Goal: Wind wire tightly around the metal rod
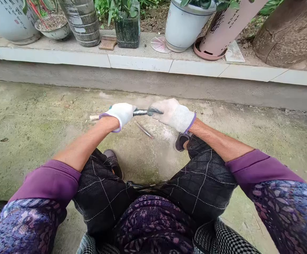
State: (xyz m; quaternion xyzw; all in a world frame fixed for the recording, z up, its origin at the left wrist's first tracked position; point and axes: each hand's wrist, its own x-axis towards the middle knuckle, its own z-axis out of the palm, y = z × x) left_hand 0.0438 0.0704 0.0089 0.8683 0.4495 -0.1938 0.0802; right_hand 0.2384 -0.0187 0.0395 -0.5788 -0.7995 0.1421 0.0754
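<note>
Both my hands wear white knit gloves with purple cuffs and dark palms. They sit close together over the concrete floor, between my knees and the ledge. My left hand (121, 113) is closed around a stick, whose pale wooden end (94, 118) sticks out on the left. Between the hands shows a ribbed, silvery section (140, 112) that looks like wound wire. My right hand (170, 113) is closed on its other end; the fingers hide how it grips. Below the hands a thin loose stick (143, 129) lies on the ground.
A tiled ledge (140, 63) runs across the far side. On it stand a white pot (186, 26), a dark square pot (127, 31), a pink pot (222, 28), a ribbed plastic container (82, 24) and a log (288, 35). My shoes (113, 162) rest on the concrete.
</note>
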